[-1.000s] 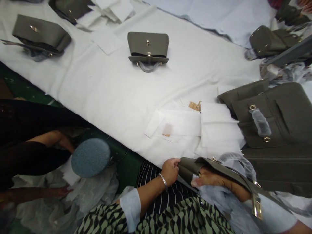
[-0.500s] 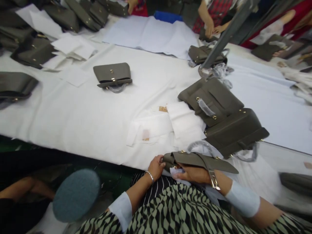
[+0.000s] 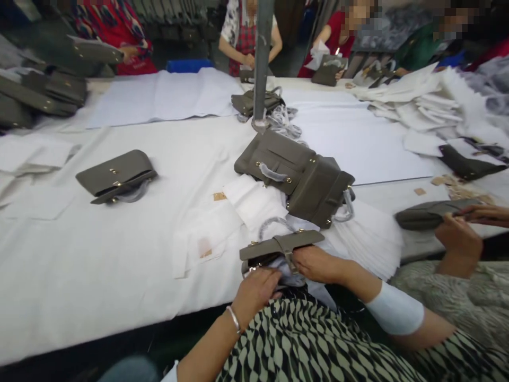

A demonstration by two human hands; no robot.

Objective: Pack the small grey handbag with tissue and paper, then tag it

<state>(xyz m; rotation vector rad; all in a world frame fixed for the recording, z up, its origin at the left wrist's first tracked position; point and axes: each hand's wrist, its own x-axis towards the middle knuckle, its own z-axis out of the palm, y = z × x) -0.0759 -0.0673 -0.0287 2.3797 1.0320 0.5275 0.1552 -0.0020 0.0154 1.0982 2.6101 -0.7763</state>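
A: Where do we have the grey-green bag point(image 3: 274, 246)?

B: We have it at the near edge of the white table point(image 3: 127, 270), close before our body. The flap point(image 3: 310, 239) is raised above the mouth, and the film-wrapped handle point(image 3: 270, 223) stands up behind it.

A: And how are our hands?

B: Our left hand point(image 3: 257, 291) is bent over the near side of the mouth, its fingers toward the inside. Our right hand point(image 3: 316, 263) is at the other end, just under the flap and beside its strap point(image 3: 285, 248). The fingertips are partly hidden, so we cannot tell if either hand grips firmly.

A: Which step are we in, then?

B: We judge that we are working inside the open mouth, where some pale, soft material point(image 3: 283, 268) shows. We cannot tell if it is lining or stuffing.

A: What does the next move call for?

B: In our opinion, a steady hold on the near side, and enough room under the flap that the metal fittings do not scratch the leather-like surface.
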